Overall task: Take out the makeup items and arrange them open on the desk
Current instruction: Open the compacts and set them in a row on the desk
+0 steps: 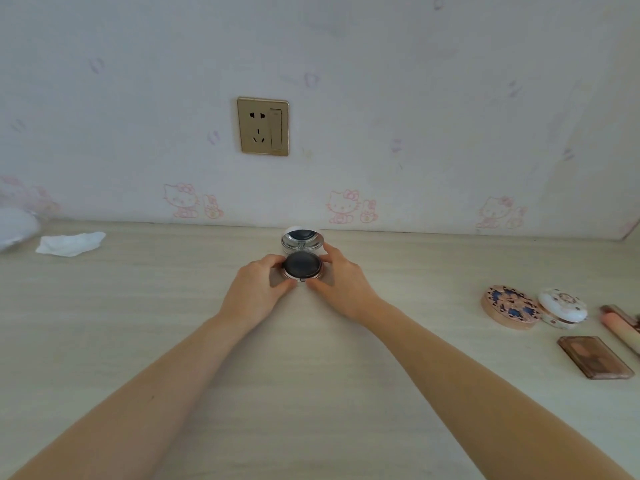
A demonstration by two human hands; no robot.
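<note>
1. A person's left hand (258,289) and right hand (341,284) hold a round cushion compact (302,264) between them near the far edge of the pale wood-grain desk (311,393), close to the wall.
2. The compact stands open: its mirrored lid (302,238) tilts up at the back, and a dark puff fills the base.
3. The left fingers (273,260) curl round the left rim of the base; the right fingers (330,252) pinch its right side, thumb at the near edge.
4. Well apart, at the desk's right side, lie a round patterned compact (512,307) and, just beside it, a white floral compact (562,307), both with lids down.
5. Nearer the camera sits a brown rectangular palette (594,362); a pink tube (621,332) runs off the right edge.
6. A crumpled white tissue (71,243) rests at the far left.
7. A gold wall socket (263,126) hangs above the compact on cartoon-cat wallpaper.
</note>
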